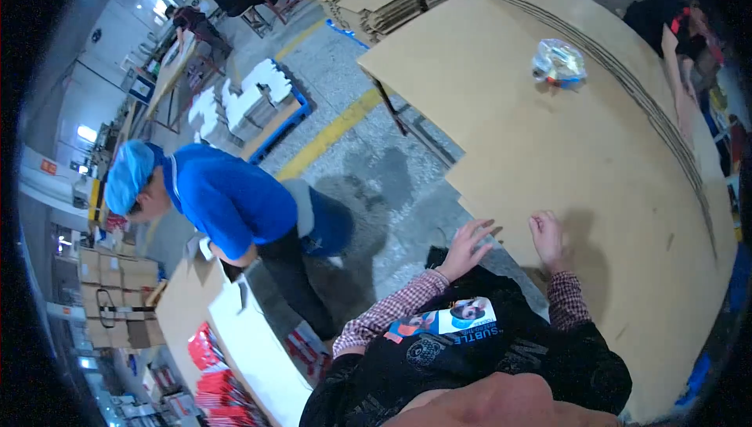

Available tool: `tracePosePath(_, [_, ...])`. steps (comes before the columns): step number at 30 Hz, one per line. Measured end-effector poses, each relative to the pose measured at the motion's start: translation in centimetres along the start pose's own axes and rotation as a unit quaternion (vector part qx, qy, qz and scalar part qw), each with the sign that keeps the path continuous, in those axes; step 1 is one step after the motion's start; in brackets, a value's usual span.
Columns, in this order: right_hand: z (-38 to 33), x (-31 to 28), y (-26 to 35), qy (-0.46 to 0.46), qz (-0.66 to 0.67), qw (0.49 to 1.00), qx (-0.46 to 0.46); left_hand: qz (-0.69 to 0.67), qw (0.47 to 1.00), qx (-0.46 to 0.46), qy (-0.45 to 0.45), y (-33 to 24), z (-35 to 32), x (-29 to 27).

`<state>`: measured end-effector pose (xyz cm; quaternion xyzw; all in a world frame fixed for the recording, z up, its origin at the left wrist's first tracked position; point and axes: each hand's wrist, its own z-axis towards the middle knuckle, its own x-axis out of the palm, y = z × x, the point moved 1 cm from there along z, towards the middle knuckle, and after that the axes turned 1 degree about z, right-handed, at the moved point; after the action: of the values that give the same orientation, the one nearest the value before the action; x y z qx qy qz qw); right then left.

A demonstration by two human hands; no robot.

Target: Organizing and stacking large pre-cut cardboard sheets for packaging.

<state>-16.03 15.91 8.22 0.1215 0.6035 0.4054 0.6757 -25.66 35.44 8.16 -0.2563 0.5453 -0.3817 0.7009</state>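
Observation:
My left hand [467, 249] is held over the near edge of the brown cardboard [564, 153], its fingers stretched and apart with nothing in them. Whether its fingertips touch the board, I cannot tell. To its right, my right hand [550, 240] is above the cardboard with its fingers curled in, and nothing shows in them. A shadow falls on the board beside it. Farther off on the same surface sits a clear plastic bag [558, 63] with small coloured things inside, too small to name.
Stacked cardboard sheets [642, 90] curve along the far right, where another person [677, 43] reaches in. A person in blue [227, 192] bends over a table at left, beside a blue bin [327, 223]. Red packages [215, 372] lie lower left. More flat cardboard [384, 0] is piled behind.

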Motion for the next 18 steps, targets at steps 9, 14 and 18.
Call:
tracePosePath(9, [12.6, 8.1, 8.9, 0.084, 0.079, 0.993, 0.040, 0.145, 0.980, -0.139, -0.007, 17.9, -1.4, -13.5])
tracePosePath(14, [19.1, 13.1, 11.0, 0.106, 0.092, 0.990, 0.023, 0.119, 0.936, -0.313, 0.104, 24.0, -3.9, -14.8])
tracePosePath(18, [23.2, 18.5, 12.6, 0.118, 0.107, 0.986, 0.041, -0.045, 0.929, -0.307, 0.200, 29.2, -3.1, -15.3])
